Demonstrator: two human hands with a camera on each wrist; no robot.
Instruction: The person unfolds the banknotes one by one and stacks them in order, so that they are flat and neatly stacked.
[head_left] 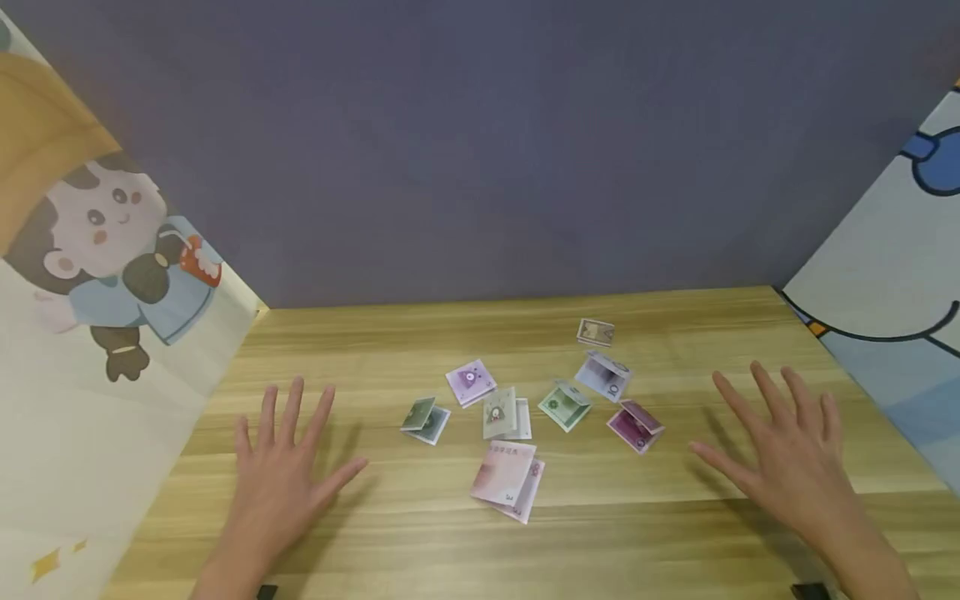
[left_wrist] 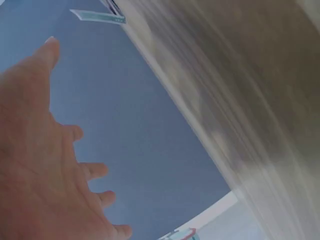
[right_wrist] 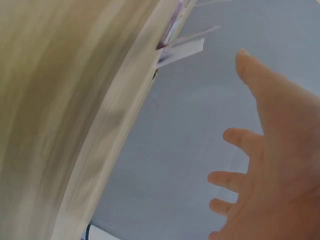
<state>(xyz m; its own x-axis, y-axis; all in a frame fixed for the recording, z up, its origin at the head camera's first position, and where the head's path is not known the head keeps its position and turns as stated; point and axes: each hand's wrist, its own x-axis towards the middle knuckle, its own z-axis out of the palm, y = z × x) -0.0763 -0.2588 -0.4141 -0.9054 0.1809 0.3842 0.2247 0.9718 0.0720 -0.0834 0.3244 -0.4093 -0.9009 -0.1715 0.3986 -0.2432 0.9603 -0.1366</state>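
Both hands are spread, palms down, above the wooden table and hold nothing. My left hand (head_left: 281, 475) is nearest a folded dark green banknote (head_left: 426, 420). On the other side, my right hand (head_left: 787, 458) is nearest a folded magenta banknote (head_left: 635, 427). Between the hands lie a purple note (head_left: 470, 382), a grey-green note (head_left: 499, 413), a green note (head_left: 565, 406), a bluish note (head_left: 603, 377) and a small brown note (head_left: 596, 332). Closest to me is a larger pink folded note (head_left: 507, 477). Several notes stand partly unfolded, their top flaps raised.
The wood-grain table (head_left: 360, 533) ends at a dark blue-grey back panel (head_left: 480, 150). Side panels close it in: a cartoon child (head_left: 112, 242) is printed on the left one, a white and blue drawing (head_left: 885, 267) on the right.
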